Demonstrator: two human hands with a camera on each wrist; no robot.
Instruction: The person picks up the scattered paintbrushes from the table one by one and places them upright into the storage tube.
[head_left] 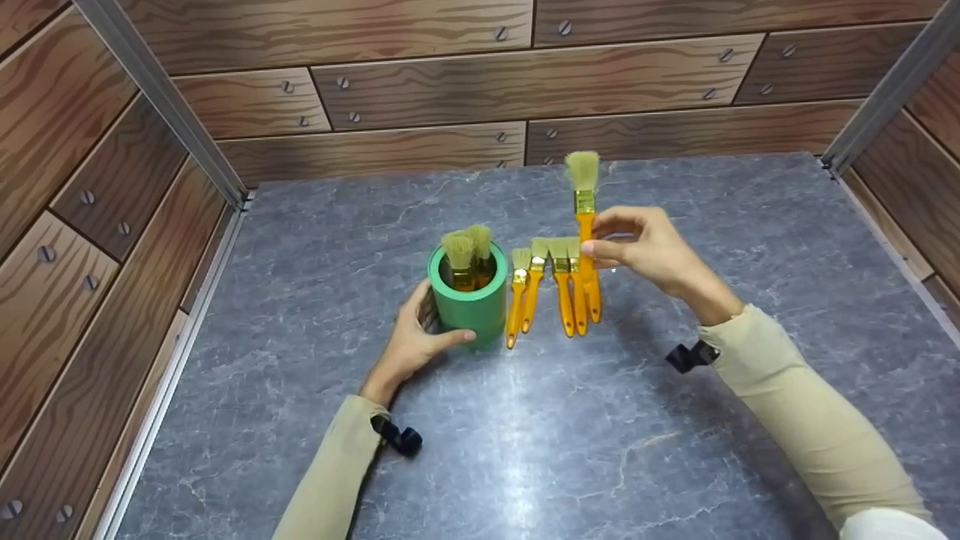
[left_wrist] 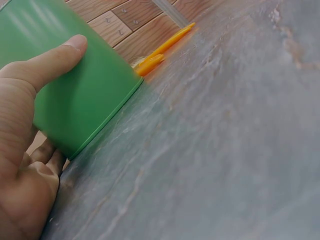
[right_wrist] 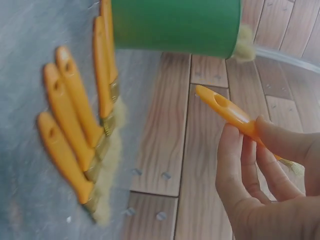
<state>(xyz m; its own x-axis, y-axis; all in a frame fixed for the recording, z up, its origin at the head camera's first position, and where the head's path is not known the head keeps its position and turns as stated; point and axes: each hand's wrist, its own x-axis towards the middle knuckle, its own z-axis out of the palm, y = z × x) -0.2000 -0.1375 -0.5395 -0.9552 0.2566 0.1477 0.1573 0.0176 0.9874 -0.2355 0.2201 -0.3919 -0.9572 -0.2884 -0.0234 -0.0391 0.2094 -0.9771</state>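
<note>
The right grip (head_left: 646,244) pinches one brush (head_left: 585,223) by its handle, bristles up, raised above the desk (head_left: 315,262); the left grip (head_left: 416,334) is wrapped round the side of the green pot (head_left: 472,315), which stands to the left of the right grip. A thin handle held by fingertips alone could twist or slip out if the pinch loosens. Its free tail hangs below the right grip, just over the lying brushes (head_left: 532,292), so a low sideways sweep might knock them out of their row. If the left grip slackened or pushed unevenly, the pot could slide or tip, spilling the brushes in the pot (head_left: 459,255).

At least two sit in there, but an exact count is hard, since the rim hides their handles. The left grip's fingers disappear behind the pot. In the head view the held brush partly covers the rightmost lying ones; the right wrist view shows five lying below that grip. That view is somewhat blurred, and it leaves most of the held brush's bristles behind the thumb.
</note>
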